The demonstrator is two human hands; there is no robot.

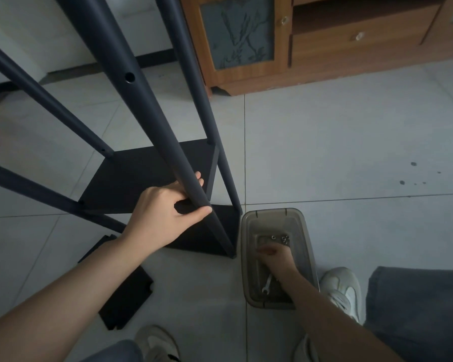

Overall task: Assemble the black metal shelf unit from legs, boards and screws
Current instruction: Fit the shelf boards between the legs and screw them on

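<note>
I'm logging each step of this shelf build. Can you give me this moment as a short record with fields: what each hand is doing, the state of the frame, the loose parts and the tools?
left hand: left hand grips the nearest leg just above the lower board
right hand: right hand reaches into the plastic box; whether it holds anything cannot be told
frame: four legs upright, two boards fitted low down, upper screw hole unfilled
loose parts: spare board flat on the tiled floor
hardware: small silver nuts and a wrench in the box

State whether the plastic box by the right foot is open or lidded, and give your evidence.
Open. No lid covers the box; the right hand reaches inside, and the wrench shows uncovered.
</note>
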